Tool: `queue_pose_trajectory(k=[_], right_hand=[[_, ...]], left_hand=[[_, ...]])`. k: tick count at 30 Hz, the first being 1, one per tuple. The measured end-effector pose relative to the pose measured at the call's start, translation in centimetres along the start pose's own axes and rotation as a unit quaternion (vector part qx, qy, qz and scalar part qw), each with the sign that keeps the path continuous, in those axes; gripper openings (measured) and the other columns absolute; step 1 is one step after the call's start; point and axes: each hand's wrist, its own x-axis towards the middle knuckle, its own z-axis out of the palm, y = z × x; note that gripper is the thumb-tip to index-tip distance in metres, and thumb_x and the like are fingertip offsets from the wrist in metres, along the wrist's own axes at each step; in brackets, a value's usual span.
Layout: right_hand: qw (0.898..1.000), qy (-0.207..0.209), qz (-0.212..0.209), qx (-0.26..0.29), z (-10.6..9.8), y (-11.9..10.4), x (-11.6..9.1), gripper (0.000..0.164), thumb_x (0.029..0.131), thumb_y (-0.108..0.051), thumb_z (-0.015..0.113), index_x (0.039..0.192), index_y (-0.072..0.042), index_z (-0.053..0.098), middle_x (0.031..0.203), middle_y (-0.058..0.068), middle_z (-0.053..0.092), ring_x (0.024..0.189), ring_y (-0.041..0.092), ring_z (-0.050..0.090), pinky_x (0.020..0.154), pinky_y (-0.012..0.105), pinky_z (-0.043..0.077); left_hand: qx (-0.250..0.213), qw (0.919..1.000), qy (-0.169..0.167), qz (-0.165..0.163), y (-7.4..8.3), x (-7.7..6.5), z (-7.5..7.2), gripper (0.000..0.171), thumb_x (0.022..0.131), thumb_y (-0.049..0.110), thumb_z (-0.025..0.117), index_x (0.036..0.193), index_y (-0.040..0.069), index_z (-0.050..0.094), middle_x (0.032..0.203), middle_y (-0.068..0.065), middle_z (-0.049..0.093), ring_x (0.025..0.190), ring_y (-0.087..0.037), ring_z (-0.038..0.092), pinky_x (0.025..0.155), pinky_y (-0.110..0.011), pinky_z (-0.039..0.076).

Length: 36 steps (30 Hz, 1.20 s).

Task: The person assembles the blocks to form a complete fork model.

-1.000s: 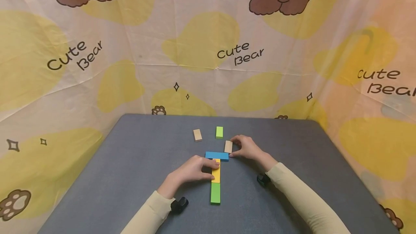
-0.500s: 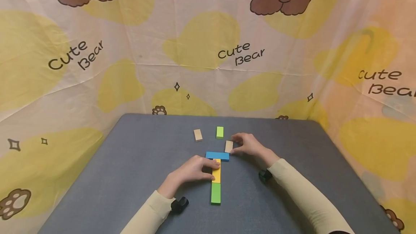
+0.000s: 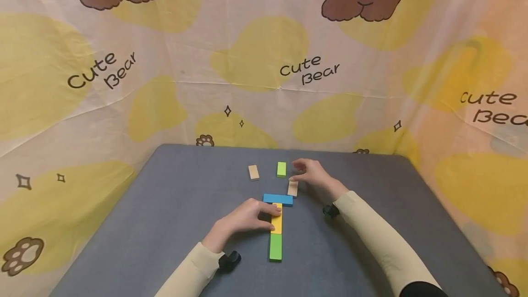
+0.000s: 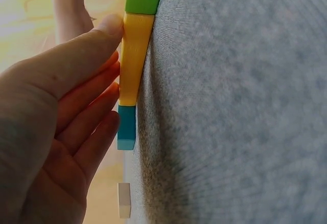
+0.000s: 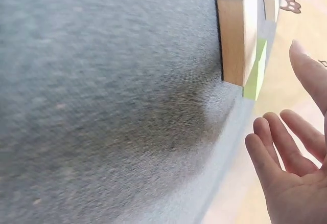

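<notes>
A green block (image 3: 275,247) and a yellow block (image 3: 277,221) lie end to end on the table, with a blue block (image 3: 278,200) crosswise at the yellow one's far end. My left hand (image 3: 245,217) rests its thumb and fingertips on top of the yellow block, as the left wrist view (image 4: 135,55) also shows. At the blue block's right end stands a plain wooden block (image 3: 292,189), pointing away from me. Just beyond it, my right hand (image 3: 315,175) hovers with thumb and fingers spread and nothing between them; the right wrist view shows it apart from the wooden block (image 5: 237,37).
Farther back on the blue-grey table (image 3: 198,187) lie a light green block (image 3: 281,169) and, to its left, a second plain wooden block (image 3: 253,173). A printed curtain (image 3: 255,58) surrounds the back and sides of the table.
My right hand has let go of the near wooden block and moved up and away toward the back. My left hand keeps its place on the yellow block.
</notes>
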Motion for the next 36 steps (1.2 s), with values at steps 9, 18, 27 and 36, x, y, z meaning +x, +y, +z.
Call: queue_pose_trajectory(k=[9, 18, 27, 36], right_hand=[[1.0, 0.0, 0.012, 0.018, 0.0, -0.1, 1.4, 0.069, 0.08, -0.034, 0.078, 0.136, -0.003, 0.052, 0.134, 0.018, 0.06, 0.124, 0.034, 0.058, 0.102, 0.047, 0.049], [1.0, 0.0, 0.021, 0.016, 0.7, -0.1, 2.5, 0.069, 0.079, -0.031, 0.079, 0.136, -0.004, 0.052, 0.135, 0.017, 0.059, 0.125, 0.033, 0.057, 0.103, 0.045, 0.049], [1.0, -0.003, 0.021, 0.018, 1.1, -0.5, 3.1, 0.071, 0.079, -0.027, 0.08, 0.138, -0.001, 0.05, 0.138, 0.018, 0.057, 0.127, 0.034, 0.056, 0.105, 0.046, 0.047], [1.0, -0.015, 0.023, 0.001, 1.6, -0.4, 3.6, 0.073, 0.077, -0.031, 0.081, 0.138, -0.005, 0.05, 0.14, 0.016, 0.056, 0.129, 0.032, 0.054, 0.106, 0.045, 0.047]], left_hand=[[-0.008, 0.9999, -0.006, -0.001, 0.1, 0.0, 0.0, 0.045, 0.083, 0.036, 0.074, 0.126, 0.025, 0.065, 0.128, 0.014, 0.065, 0.122, -0.003, 0.059, 0.104, -0.029, 0.049], [-0.012, 0.9999, -0.007, -0.003, 0.2, -0.1, -0.1, 0.047, 0.082, 0.037, 0.074, 0.127, 0.024, 0.065, 0.128, 0.013, 0.065, 0.123, -0.004, 0.06, 0.104, -0.029, 0.049], [-0.008, 0.9999, 0.005, 0.007, 0.0, -0.2, 0.1, 0.046, 0.083, 0.035, 0.074, 0.126, 0.023, 0.066, 0.128, 0.013, 0.066, 0.123, -0.005, 0.06, 0.103, -0.03, 0.05], [-0.011, 0.9999, 0.006, 0.002, 0.1, -0.1, 0.0, 0.046, 0.082, 0.036, 0.074, 0.125, 0.023, 0.066, 0.127, 0.013, 0.066, 0.122, -0.004, 0.06, 0.103, -0.029, 0.05]])
